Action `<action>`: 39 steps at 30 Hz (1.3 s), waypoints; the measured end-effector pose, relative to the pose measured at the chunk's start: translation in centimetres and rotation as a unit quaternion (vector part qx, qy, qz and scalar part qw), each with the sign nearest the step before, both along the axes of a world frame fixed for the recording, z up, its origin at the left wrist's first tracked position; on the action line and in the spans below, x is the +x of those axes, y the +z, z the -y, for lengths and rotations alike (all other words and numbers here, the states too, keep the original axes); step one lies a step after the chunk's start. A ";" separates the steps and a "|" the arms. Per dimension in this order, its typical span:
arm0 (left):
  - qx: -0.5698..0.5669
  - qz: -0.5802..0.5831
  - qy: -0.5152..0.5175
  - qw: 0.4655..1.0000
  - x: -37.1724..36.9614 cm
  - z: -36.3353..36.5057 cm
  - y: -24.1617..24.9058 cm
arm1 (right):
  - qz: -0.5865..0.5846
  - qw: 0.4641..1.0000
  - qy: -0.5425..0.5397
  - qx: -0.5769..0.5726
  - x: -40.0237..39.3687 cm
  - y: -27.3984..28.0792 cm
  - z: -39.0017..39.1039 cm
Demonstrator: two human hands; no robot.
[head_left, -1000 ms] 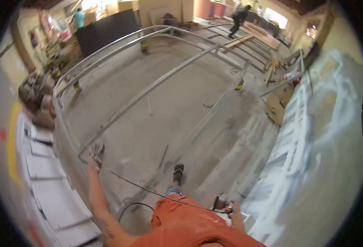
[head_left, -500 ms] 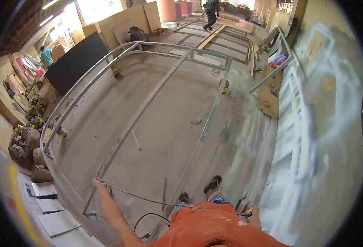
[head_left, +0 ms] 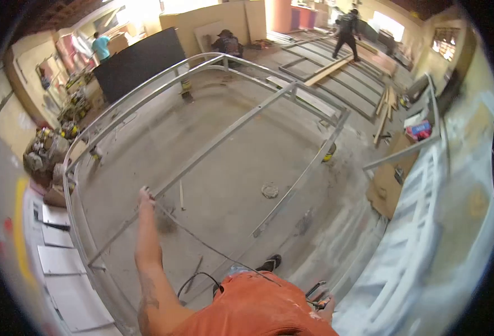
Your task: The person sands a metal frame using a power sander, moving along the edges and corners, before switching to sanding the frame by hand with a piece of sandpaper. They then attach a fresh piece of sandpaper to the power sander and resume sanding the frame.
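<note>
My left hand is closed at the long middle bar of a large grey metal frame. A dark cable runs from this hand back across to my orange shirt. Low at the right, beside my shirt, my right hand is closed around a tool with dark jaws and an orange part. The tool's kind is too small to make out. The frame has a rounded outer rim and stands raised off the concrete floor, with cans under some of its edges.
White panels lie along the left. A leaning black board stands beyond the frame. One person walks by a second frame at the back; others are at the far left and behind the rim. White-painted metalwork lines the right wall.
My left hand has moved forward along the middle bar, drawing the cable with it. The view has shifted, and the person at the back has stepped on. My right hand still holds the tool.
</note>
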State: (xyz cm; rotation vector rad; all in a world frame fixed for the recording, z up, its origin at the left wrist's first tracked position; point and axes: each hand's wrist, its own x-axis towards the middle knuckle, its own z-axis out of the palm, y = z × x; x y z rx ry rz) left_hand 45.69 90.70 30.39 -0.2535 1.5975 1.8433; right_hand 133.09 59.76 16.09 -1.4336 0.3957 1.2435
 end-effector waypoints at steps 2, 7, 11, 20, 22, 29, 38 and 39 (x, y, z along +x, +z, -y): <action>0.042 -0.011 -0.068 0.997 2.6 -4.7 -0.8 | -0.015 1.000 0.012 0.009 2.2 1.4 -3.3; 0.029 -0.014 -0.147 0.989 12.5 -16.4 0.9 | 0.109 0.994 0.011 -0.023 10.4 -2.3 -9.7; 0.022 -0.021 -0.197 0.980 21.4 -25.9 1.9 | 0.050 0.991 -0.033 -0.116 12.9 -1.0 -13.8; 0.052 0.008 -0.284 0.957 36.2 -51.1 -2.8 | 0.015 0.987 -0.097 -0.129 16.1 -1.4 -26.5; 0.030 -0.043 -0.237 0.970 39.5 -56.4 -2.5 | 0.007 0.986 -0.108 -0.130 17.1 -1.0 -29.6; -0.015 -0.057 -0.238 0.969 44.5 -70.6 -1.5 | -0.015 0.982 -0.132 -0.135 22.6 -0.9 -42.3; -0.001 -0.057 -0.187 0.981 51.0 -83.1 0.0 | -0.022 0.982 -0.156 -0.103 34.1 -3.5 -60.7; -0.020 -0.062 -0.195 0.979 50.5 -83.2 -0.1 | -0.012 0.981 -0.165 -0.105 35.7 -3.4 -62.8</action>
